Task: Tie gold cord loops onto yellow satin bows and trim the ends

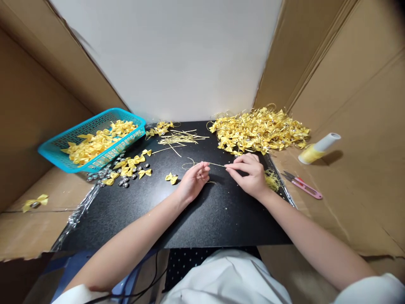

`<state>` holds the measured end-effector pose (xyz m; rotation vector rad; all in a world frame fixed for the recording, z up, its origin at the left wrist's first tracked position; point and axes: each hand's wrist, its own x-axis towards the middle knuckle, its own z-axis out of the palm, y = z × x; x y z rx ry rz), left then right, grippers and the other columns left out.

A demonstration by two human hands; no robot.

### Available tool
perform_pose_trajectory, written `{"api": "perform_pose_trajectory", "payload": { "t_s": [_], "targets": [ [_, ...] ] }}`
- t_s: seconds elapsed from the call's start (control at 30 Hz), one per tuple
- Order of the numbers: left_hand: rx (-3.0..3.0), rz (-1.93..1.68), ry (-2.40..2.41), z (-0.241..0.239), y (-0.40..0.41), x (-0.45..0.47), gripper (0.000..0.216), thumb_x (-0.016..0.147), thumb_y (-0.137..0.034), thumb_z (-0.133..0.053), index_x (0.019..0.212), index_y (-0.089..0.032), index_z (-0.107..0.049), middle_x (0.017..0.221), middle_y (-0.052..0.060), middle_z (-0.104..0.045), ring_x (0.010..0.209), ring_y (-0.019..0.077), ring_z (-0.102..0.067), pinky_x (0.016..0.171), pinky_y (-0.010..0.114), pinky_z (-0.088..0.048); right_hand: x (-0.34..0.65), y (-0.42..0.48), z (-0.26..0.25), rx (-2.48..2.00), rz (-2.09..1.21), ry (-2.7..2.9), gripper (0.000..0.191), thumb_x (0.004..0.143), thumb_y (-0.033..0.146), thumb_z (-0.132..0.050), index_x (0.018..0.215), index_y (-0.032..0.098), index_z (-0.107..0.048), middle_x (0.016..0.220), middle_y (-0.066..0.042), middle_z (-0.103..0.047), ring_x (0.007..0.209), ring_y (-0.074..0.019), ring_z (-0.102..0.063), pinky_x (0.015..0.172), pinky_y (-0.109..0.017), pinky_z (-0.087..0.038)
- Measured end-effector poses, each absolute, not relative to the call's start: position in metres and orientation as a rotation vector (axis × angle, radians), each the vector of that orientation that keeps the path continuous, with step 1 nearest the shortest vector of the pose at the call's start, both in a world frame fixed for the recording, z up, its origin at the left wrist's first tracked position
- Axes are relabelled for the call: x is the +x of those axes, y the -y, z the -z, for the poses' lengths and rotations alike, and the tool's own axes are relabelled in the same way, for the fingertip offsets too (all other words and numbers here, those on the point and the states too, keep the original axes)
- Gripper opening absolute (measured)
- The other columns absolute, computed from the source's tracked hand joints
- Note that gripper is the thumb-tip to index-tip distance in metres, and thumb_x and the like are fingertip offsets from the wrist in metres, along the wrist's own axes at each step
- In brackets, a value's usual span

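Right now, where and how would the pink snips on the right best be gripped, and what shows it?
Probably by the pink handle, with the right hand coming from above and the right once it frees the thread. The snips lie flat on the cardboard, dark blades pointing toward the black table, leaving the handle end outward.

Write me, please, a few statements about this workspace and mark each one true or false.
1. Yellow thread runs between the left hand and the right hand. True.
2. The pink-handled snips lie to the left of both hands. False: they lie on the cardboard to the right.
3. The blue basket holds yellow bows. True.
4. The largest bow pile is at the left. False: it is at the far right.
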<state>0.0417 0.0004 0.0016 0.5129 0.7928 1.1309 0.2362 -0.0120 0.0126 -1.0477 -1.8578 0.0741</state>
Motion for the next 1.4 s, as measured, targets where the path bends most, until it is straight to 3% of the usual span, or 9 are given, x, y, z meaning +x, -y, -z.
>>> {"api": "perform_pose_trajectory", "payload": {
  "t_s": [0.17, 0.33, 0.43, 0.53, 0.63, 0.8, 1.1, 1.3, 1.4],
  "targets": [
    [1.225, -1.075, -1.176, -0.005, 0.0, 0.037, 0.023, 0.074, -0.036, -0.065, 0.068, -0.015, -0.068, 0.058, 0.001, -0.06, 0.056, 0.0114, -0.049, 0.059, 0.025, -0.039, 0.245, 0.0, -0.006, -1.33, -0.23, 1.815, 0.018, 0.084, 0.028, -0.061, 0.073, 0.023, -0.073, 0.079, -0.003, -0.068, 0.082, -0.0193, -0.061, 0.08, -0.037, -0.041],
    [2.288, -0.677, -1.575, -0.04, -0.003, 0.002, 0.027, 0.082, -0.038, -0.058, 0.093, -0.018, -0.072, 0.106, 0.01, -0.072, 0.102, 0.0291, -0.059, 0.091, 0.043, -0.042, 0.255, -0.007, -0.008, -1.651, -0.266, 2.109, 0.015, 0.083, 0.03, -0.063, 0.09, 0.026, -0.075, 0.1, -0.005, -0.071, 0.102, -0.0269, -0.057, 0.088, -0.048, -0.035],
    [2.369, -0.398, -1.936, -0.062, -0.004, -0.038, 0.036, 0.082, -0.043, -0.056, 0.099, -0.014, -0.07, 0.112, 0.015, -0.069, 0.102, 0.0335, -0.06, 0.088, 0.044, -0.044, 0.272, -0.006, -0.022, -1.654, -0.309, 2.155, 0.025, 0.078, 0.032, -0.068, 0.102, 0.026, -0.073, 0.11, -0.006, -0.069, 0.107, -0.0284, -0.057, 0.091, -0.048, -0.038],
    [2.146, -0.104, -2.008, -0.062, 0.002, -0.071, 0.045, 0.074, -0.054, -0.062, 0.094, -0.015, -0.069, 0.1, 0.014, -0.071, 0.085, 0.03, -0.064, 0.073, 0.038, -0.048, 0.303, 0.004, -0.038, -1.585, -0.292, 2.095, 0.018, 0.086, 0.033, -0.058, 0.085, 0.024, -0.074, 0.1, -0.005, -0.071, 0.097, -0.0242, -0.062, 0.088, -0.043, -0.044],
    [2.124, -0.196, -1.929, -0.043, 0.01, -0.083, 0.043, 0.074, -0.057, -0.059, 0.087, -0.017, -0.067, 0.091, 0.01, -0.07, 0.076, 0.0245, -0.063, 0.069, 0.034, -0.047, 0.342, 0.029, -0.043, -1.624, -0.123, 2.007, 0.025, 0.088, 0.036, -0.053, 0.08, 0.023, -0.073, 0.093, -0.006, -0.073, 0.09, -0.0252, -0.064, 0.083, -0.042, -0.047],
    [2.11, -0.487, -1.878, -0.021, 0.013, -0.081, 0.033, 0.07, -0.053, -0.063, 0.07, -0.019, -0.064, 0.079, 0.008, -0.068, 0.07, 0.0215, -0.06, 0.064, 0.029, -0.044, 0.387, 0.083, -0.036, -1.874, 0.103, 1.859, 0.037, 0.087, 0.053, -0.051, 0.087, 0.023, -0.071, 0.097, -0.012, -0.073, 0.092, -0.0311, -0.064, 0.078, -0.047, -0.047],
    [1.706, -0.771, -1.274, -0.046, 0.027, -0.009, 0.027, 0.07, -0.036, -0.074, 0.066, -0.017, -0.054, 0.068, 0.002, -0.066, 0.062, 0.0138, -0.059, 0.06, 0.023, -0.045, 0.4, 0.102, -0.017, -2.163, 0.193, 1.863, 0.044, 0.086, 0.057, -0.052, 0.102, 0.02, -0.068, 0.11, -0.013, -0.068, 0.096, -0.0337, -0.059, 0.077, -0.047, -0.047],
    [1.561, -0.511, -0.772, -0.044, 0.029, 0.086, 0.026, 0.075, -0.022, -0.07, 0.099, -0.018, -0.062, 0.069, 0.0, -0.065, 0.059, 0.0123, -0.059, 0.058, 0.022, -0.046, 0.399, 0.097, 0.007, -2.157, 0.216, 1.838, 0.033, 0.093, 0.041, -0.043, 0.093, 0.018, -0.065, 0.103, -0.014, -0.065, 0.091, -0.0305, -0.056, 0.079, -0.045, -0.045],
    [1.78, -0.504, -0.713, -0.039, 0.018, 0.122, 0.016, 0.078, -0.02, -0.067, 0.094, -0.017, -0.067, 0.071, 0.002, -0.068, 0.06, 0.0129, -0.06, 0.059, 0.023, -0.046, 0.397, 0.097, 0.007, -2.129, 0.065, 1.703, 0.03, 0.095, 0.037, -0.04, 0.095, 0.016, -0.061, 0.097, -0.016, -0.066, 0.089, -0.0301, -0.059, 0.076, -0.042, -0.046]
  ]
}}
